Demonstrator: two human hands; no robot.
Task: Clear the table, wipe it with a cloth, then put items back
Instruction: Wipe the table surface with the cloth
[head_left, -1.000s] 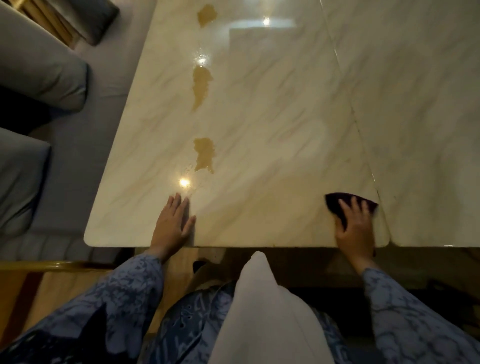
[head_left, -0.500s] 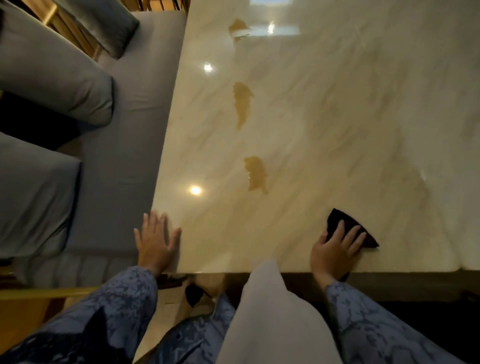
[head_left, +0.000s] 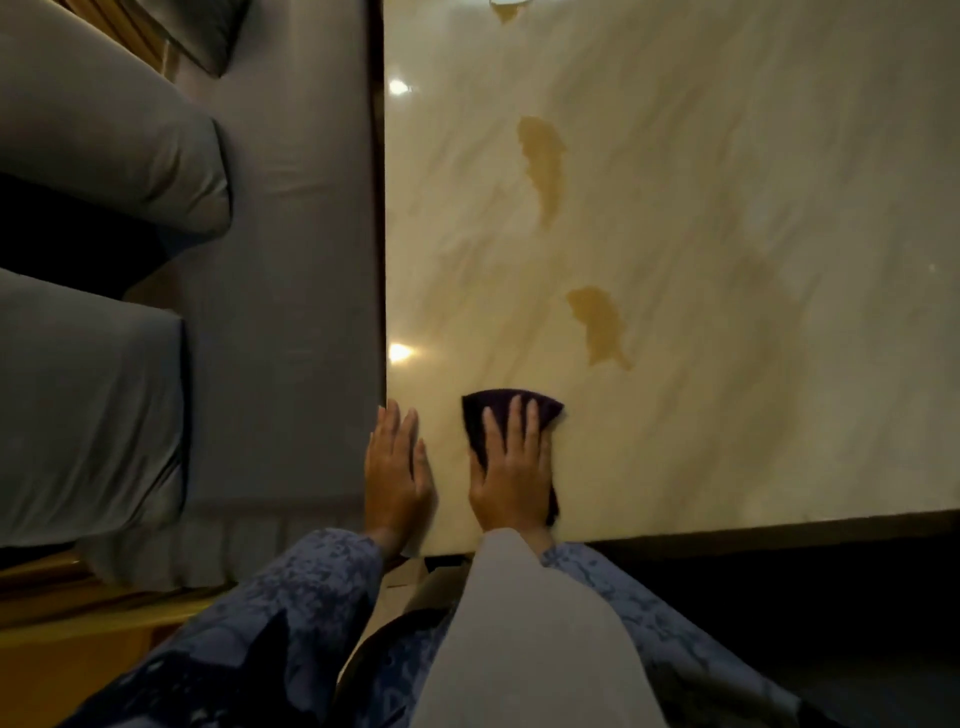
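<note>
Your right hand (head_left: 511, 470) is flat on the cloth (head_left: 480, 423), fingers straight, pressing it down on the table (head_left: 727, 260) right by the near left corner. The cloth is dark and sticks out past your fingertips. Your left hand (head_left: 396, 467) lies flat too, fingers straight, holding nothing, on the table's left edge just beside the cloth. Two brownish stains (head_left: 597, 322) sit farther up the table from the cloth, untouched. A grey sofa (head_left: 280, 260) runs along the table's left side.
</note>
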